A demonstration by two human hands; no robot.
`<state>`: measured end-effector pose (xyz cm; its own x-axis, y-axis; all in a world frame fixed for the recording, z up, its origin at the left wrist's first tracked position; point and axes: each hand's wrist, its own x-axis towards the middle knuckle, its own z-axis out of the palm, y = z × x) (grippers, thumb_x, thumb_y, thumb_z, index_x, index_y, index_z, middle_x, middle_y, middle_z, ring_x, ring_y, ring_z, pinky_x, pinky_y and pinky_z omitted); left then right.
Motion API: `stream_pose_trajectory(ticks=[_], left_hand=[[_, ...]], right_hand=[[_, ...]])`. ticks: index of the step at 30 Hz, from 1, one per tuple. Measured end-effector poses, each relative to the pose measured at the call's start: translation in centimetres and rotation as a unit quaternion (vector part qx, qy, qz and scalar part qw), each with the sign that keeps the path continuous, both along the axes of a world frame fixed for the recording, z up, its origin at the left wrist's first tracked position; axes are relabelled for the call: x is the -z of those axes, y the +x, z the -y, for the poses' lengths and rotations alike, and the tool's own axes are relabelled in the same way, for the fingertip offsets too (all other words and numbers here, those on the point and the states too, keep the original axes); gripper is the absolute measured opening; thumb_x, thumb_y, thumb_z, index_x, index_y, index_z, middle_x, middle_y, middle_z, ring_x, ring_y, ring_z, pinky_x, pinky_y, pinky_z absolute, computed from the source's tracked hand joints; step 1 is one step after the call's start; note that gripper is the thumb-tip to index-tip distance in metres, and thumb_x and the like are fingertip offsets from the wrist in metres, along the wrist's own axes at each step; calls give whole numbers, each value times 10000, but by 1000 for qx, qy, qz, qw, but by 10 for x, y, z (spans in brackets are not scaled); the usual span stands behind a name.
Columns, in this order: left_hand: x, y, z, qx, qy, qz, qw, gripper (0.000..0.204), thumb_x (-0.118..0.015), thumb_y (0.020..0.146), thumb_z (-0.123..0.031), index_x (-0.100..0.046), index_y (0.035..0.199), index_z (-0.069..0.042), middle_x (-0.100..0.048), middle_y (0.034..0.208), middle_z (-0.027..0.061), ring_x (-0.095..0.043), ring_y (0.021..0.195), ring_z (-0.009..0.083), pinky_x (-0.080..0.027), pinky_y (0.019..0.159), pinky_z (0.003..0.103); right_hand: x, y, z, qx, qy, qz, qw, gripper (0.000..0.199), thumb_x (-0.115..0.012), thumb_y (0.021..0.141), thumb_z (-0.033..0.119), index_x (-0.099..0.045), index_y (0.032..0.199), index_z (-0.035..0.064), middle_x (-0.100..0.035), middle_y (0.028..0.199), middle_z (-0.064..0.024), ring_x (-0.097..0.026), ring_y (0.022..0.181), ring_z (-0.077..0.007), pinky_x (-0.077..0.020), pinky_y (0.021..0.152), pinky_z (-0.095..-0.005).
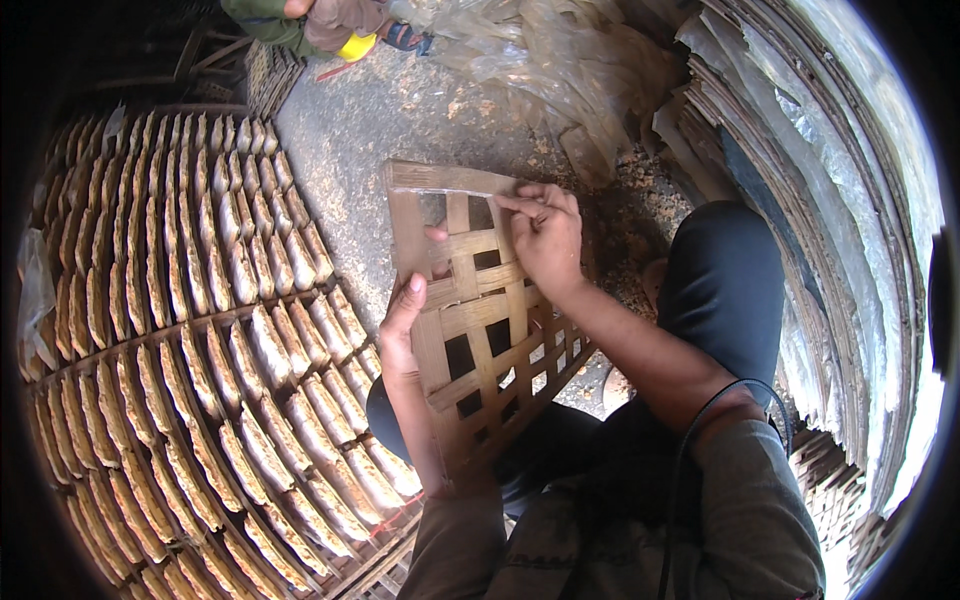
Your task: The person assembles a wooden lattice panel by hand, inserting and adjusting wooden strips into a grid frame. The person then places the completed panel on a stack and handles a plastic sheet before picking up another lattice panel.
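Observation:
A flat panel of woven bamboo strips point(465, 285) with square gaps and a wide border stands tilted over my lap. My left hand point(402, 325) is closed round its left border, thumb in front and fingertips showing through a gap behind. Near the panel's upper right corner, my right hand point(548, 240) is closed in a pinch, with the index finger along the top border. Whether a thin piece sits between those fingertips is too small to tell. A pale line runs just under the top border strip.
On the left, racks hold many upright slabs point(190, 370) with rough yellowish edges. Crumpled clear plastic sheeting point(560, 60) lies on the grey floor point(330, 180) ahead. Stacked boards and plastic sheets point(800, 200) rise at the right. Another person point(325, 20) sits at the far left.

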<state>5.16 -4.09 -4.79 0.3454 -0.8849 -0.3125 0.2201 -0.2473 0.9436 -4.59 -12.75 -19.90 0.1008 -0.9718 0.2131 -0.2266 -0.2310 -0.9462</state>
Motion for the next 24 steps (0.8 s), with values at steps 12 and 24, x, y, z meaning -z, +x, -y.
stream_pose_trajectory(ticks=[12,24], left_hand=[[7,1,3,13,-24,-15,1000,640,-689,862,-459,-479,1337,-85,-484,1403,152,-567,1141,249,-493,982,402],[13,4,1,-19,-42,-63,997,615,-692,862,-419,-482,1328,-77,-446,1445,170,-466,1269,258,-364,1104,433]], right_hand=[[17,-4,-3,11,-4,-3,1000,400,-607,742,-43,-767,1039,173,-633,955,-69,-554,909,-270,-454,853,-385],[53,-11,-18,-88,-52,-35,994,427,-535,891,31,-620,1299,122,-599,1255,-132,-550,1050,-333,-439,945,-410]])
